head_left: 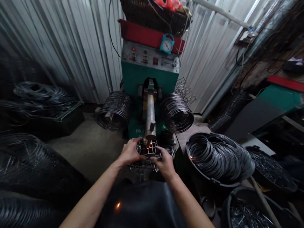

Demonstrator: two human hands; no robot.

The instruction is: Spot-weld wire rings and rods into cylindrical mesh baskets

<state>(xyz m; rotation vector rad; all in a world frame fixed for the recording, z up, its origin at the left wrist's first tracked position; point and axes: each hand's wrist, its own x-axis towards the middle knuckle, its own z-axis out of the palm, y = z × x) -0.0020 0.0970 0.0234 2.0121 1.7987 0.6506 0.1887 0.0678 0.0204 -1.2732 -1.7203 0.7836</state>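
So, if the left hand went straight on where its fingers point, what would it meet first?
The wire cage, which the left hand already grips; behind it, probably the machine's metal bar.

The machine [149, 78] is teal-green, with a grey control panel and a red band along its top. On that band, a small turquoise clock [167, 45] shows a white face. Above the machine, a dark brown woven basket [149, 13] carries a bright orange-red bundle [169, 2]. Behind the machine, the wall [68, 33] is pale grey with vertical ribs. In front of the machine, the wire cage [147, 150] is a silvery grid lit by orange sparks. Right of the machine, a black tub [202, 176] holds glossy dark grey rings [217, 154].
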